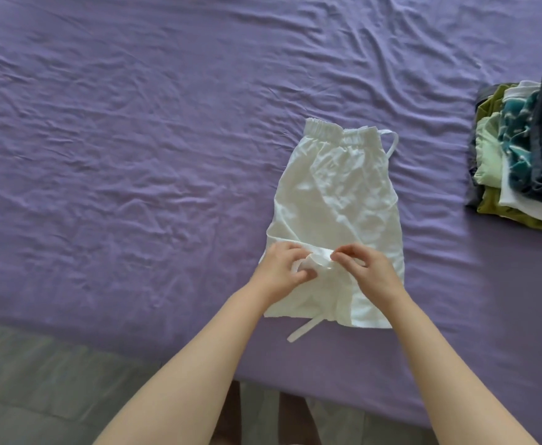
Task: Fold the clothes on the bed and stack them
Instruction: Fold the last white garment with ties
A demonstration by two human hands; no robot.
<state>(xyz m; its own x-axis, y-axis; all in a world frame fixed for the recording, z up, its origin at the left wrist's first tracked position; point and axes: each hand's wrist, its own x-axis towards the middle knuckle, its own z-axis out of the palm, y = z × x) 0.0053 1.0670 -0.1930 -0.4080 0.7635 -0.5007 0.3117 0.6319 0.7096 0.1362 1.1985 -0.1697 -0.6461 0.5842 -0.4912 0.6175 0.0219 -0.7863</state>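
Shorts (pixel 334 200): white, flat on the bed (pixel 135 155), in front of me.
Grip: my left hand (pixel 279 268) and right hand (pixel 364 268) pinch the tie (pixel 316 261).
Stack (pixel 526 149): well apart, at right.
Risk: loose tie ends may undo my fold.

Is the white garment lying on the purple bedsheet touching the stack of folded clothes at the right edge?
Apart. The head view shows a wide strip of bare purple bedsheet between the white garment and the stack of folded clothes.
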